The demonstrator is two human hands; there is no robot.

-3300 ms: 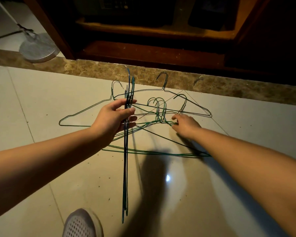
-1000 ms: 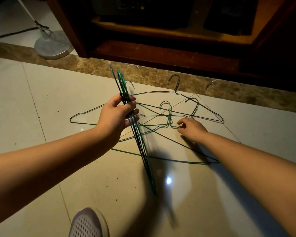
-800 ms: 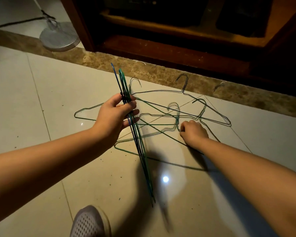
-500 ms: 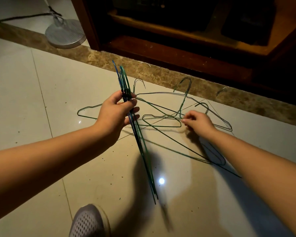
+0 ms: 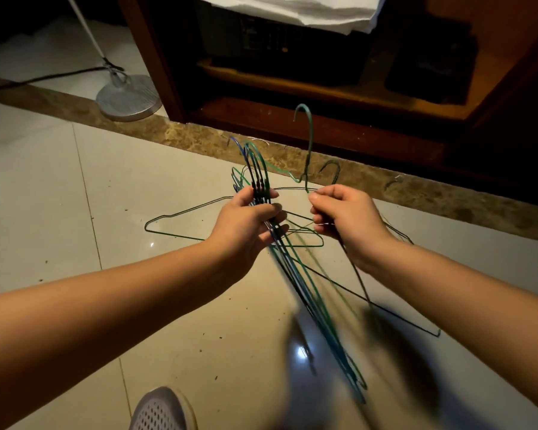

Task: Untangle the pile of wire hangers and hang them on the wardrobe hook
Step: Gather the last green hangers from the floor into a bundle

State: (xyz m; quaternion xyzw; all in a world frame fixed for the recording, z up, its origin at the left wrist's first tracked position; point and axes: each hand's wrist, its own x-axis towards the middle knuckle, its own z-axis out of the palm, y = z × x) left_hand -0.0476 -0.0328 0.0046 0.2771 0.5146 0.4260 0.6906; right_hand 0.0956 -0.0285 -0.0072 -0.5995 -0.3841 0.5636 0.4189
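I see left hand [image 5: 246,225] clenched round bunched green and blue wire hangers [image 5: 259,175], necks aligned for hooking. The right hand [image 5: 345,218] pinches 1 green wire hanger [image 5: 308,144] upright, likely to add it.

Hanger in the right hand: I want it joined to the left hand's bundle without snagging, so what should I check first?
1. Grip of the right hand on the lifted hanger, below its hook: ok.
2. Grip of the left hand on the bundle: ok.
3. The lifted hanger free of the hangers on the floor: cannot tell; lower wires blur.
4. Hook upright, apart from the bundle: ok.
5. Pile finished: not ok, several lie there.
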